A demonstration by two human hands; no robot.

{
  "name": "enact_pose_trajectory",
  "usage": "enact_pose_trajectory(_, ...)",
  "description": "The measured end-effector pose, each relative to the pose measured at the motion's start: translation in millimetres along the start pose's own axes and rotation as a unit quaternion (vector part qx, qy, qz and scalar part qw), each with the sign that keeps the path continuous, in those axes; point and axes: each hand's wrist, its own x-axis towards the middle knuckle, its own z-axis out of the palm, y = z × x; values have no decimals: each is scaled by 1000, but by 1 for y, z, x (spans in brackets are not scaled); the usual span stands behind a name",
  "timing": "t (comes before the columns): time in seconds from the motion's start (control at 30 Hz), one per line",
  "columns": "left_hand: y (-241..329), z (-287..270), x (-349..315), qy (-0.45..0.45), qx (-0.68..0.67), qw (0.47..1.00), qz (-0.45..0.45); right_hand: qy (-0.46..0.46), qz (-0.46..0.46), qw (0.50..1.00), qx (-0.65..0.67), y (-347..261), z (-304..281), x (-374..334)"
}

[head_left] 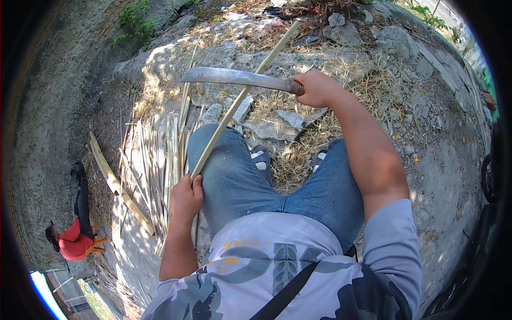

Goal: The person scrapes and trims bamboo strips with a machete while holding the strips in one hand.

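Observation:
My right hand (316, 89) is closed round the handle of a machete (234, 78), its long, slightly curved blade pointing left. The blade crosses the upper part of a bamboo strip (228, 118); whether it touches the strip I cannot tell. My left hand (186, 197) grips the lower end of that strip beside my left thigh. From there the strip slants up and to the right, over my left knee and past the blade. Its far end stands out over the straw-strewn ground.
Many split bamboo strips (170, 154) lie in a pile left of my leg, with a thicker bamboo piece (114, 184) beyond. A person in red (74, 241) sits on an orange seat at far left. Stones (290, 120) and pale shavings (368, 90) cover the ground ahead.

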Motion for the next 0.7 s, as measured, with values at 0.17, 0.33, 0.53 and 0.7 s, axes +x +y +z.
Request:
enact_pose_trajectory(0.17,-6,5,-1,-11,3,1000,-18,30,-21,998,-46,-14,-13,-9)
enact_pose_trajectory(0.33,-10,6,-1,3,-26,1000,13,28,43,998,-35,2,-14,-4)
enact_pose_trajectory(0.53,-4,3,-1,8,-17,1000,10,73,46,996,15,1,-16,-9)
enact_pose_trajectory(0.7,-10,6,0,-5,-40,999,15,-36,-7,996,-78,-47,-11,-11)
